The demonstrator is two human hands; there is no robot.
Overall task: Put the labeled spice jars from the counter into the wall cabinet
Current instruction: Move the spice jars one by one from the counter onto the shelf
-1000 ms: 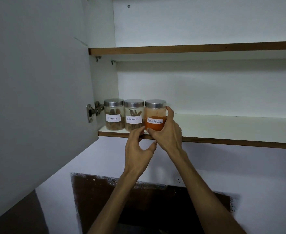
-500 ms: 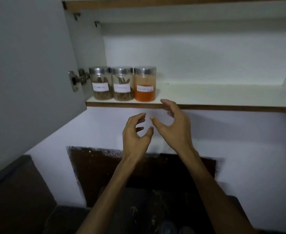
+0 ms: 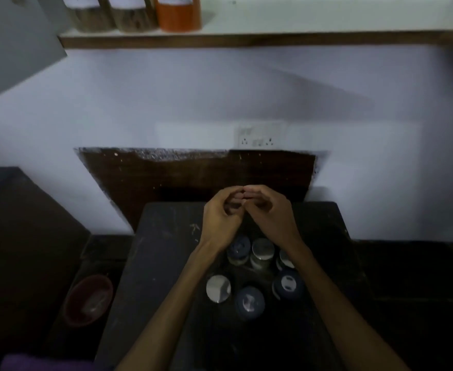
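Three labeled jars stand on the cabinet shelf [image 3: 273,38] at the top left: two with brown contents [image 3: 91,14] [image 3: 133,16] and an orange one [image 3: 178,14]. Several jars stay on the dark counter [image 3: 161,250], seen from above: silver lids [image 3: 218,288] [image 3: 263,250] and dark blue lids [image 3: 249,302] [image 3: 287,283] [image 3: 238,247]. My left hand [image 3: 220,218] and my right hand [image 3: 269,212] hover side by side above the far jars, fingers curled and fingertips meeting, holding nothing.
The open cabinet door [image 3: 14,44] hangs at the upper left. A wall socket [image 3: 258,137] sits above the dark backsplash. A reddish bowl [image 3: 89,299] lies low at the left of the counter.
My right hand let go of the orange jar on the shelf. Both hands dropped from the shelf to above the counter jars, and the view tilted down.
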